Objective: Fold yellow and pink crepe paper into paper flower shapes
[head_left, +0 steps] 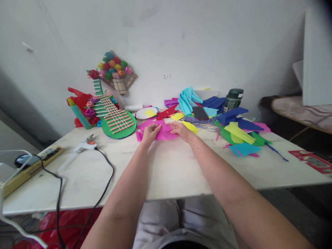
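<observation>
Both arms reach forward over the pale table. A sheet of bright pink crepe paper (164, 131) is stretched between my two hands. My left hand (151, 132) pinches it near the middle, thumb against fingers. At its right part, my right hand (181, 131) grips the paper with bent fingers. A small folded pink piece (139, 136) lies just left of my left hand. Yellow paper (190, 127) rests right behind my right hand. To the left stands a green lute-shaped craft (118, 123) with pink sticks, white strings and paper flowers.
A white glue gun (86, 145) with a black cord lies at left, near a yellow power strip (49, 154). Coloured paper scraps (240, 133) pile up at right. A phone (200, 113) and a dark green bottle (233, 99) sit at the back. The table (178, 173) ends before my lap.
</observation>
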`<state>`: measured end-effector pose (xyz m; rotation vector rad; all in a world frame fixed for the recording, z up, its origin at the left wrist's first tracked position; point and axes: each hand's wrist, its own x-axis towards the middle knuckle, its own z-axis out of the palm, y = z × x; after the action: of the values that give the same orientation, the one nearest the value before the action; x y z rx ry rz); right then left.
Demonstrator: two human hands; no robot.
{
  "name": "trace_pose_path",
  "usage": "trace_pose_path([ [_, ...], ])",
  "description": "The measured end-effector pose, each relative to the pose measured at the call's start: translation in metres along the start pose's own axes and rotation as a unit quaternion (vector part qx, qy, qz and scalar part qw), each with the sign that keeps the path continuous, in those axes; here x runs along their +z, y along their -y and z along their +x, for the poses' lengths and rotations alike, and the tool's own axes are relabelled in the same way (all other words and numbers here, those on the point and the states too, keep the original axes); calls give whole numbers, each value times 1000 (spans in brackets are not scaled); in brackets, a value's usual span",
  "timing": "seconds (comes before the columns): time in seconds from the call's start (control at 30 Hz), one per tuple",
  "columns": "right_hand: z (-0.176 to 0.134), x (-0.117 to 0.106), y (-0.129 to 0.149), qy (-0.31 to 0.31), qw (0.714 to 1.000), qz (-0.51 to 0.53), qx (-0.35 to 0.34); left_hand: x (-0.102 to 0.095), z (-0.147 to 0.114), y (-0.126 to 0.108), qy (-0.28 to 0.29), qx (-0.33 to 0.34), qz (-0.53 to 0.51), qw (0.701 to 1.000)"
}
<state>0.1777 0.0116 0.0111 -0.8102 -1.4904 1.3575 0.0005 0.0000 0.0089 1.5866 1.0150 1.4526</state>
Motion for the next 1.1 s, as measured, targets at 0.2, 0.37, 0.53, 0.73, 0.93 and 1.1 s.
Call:
trace_pose_path([
  [0.2, -1, 2, 4, -17, 999, 21, -20, -1, 5, 8, -17, 28, 23, 999],
  [0.37, -2, 4, 5, -45, 998, 25, -40, 3, 8, 11, -39, 74, 44, 995],
  [0.53, -1, 4, 5, -51, 997, 37, -49, 9, 7, 11, -66, 82, 22, 994],
  [0.73, 2, 5, 2, -45, 996, 59, -57, 14, 3, 5, -90, 65, 13, 994],
  [0.93, 3, 6, 2, -43, 994, 49, -87, 16, 1, 0, -97, 61, 8, 993],
  [1.1, 3, 8, 3, -65, 993, 7, -93, 16, 2, 4, -78, 45, -2, 996],
])
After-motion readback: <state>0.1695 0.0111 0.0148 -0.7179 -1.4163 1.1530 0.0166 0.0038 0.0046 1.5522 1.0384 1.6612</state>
